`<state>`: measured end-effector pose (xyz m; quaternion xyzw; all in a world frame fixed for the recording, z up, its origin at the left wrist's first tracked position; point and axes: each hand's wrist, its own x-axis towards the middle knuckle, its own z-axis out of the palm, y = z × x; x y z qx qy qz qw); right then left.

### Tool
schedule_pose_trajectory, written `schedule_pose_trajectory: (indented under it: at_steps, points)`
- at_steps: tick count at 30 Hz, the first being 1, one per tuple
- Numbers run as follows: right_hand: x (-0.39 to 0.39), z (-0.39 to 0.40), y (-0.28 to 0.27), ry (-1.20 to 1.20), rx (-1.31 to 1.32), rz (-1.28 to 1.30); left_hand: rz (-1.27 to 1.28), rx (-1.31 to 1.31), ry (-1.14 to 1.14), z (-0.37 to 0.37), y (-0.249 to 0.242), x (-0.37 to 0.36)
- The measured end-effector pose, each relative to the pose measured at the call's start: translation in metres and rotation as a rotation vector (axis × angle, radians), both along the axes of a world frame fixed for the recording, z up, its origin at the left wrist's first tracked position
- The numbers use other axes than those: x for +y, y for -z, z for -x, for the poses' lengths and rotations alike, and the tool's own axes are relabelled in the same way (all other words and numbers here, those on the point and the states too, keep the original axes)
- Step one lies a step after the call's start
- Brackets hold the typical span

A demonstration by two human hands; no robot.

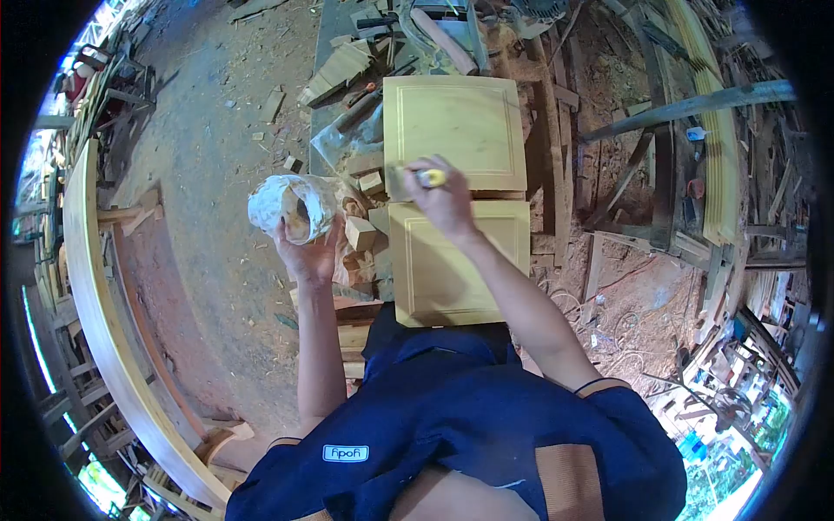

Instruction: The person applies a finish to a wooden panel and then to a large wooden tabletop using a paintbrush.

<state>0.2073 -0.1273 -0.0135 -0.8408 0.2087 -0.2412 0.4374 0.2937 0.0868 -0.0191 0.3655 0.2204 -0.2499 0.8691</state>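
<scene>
My left hand [310,254] grips a white, smeared tub [265,208] from below, its mouth tilted toward me. My right hand [445,204] is closed around a paintbrush with a yellow handle end [432,178]; its bristle end is blurred, over the left edge of the panels. Under that hand lie two pale yellow wooden panels with grooved borders, one farther panel [456,122] and one nearer panel [456,278] against my body. A narrow gap separates them. Small wood blocks [360,233] sit between the tub and the nearer panel.
Offcuts [339,71], a clear plastic bag and tools crowd the bench beyond the panels. A long curved timber [95,295] stands at the left. To the right, a slanting pole [686,113] and stacked yellow boards [721,165] rise above the dirt floor.
</scene>
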Motion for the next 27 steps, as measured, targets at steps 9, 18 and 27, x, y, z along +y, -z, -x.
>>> schedule_pose_trajectory:
  at_steps: [9, 18, 27]
  points:
    - [-0.149, 0.122, 0.000, 0.323, 0.172, -0.112, 0.064, 0.139, 0.013, -0.021, 0.013, -0.044]
    - [-0.194, 0.069, 0.037, 0.210, 0.566, 0.458, 0.013, 0.054, 0.127, -0.082, 0.058, -0.128]
    - [-0.198, 0.029, 0.074, 0.302, 0.756, 0.242, -0.005, 0.015, 0.134, -0.071, 0.046, -0.169]
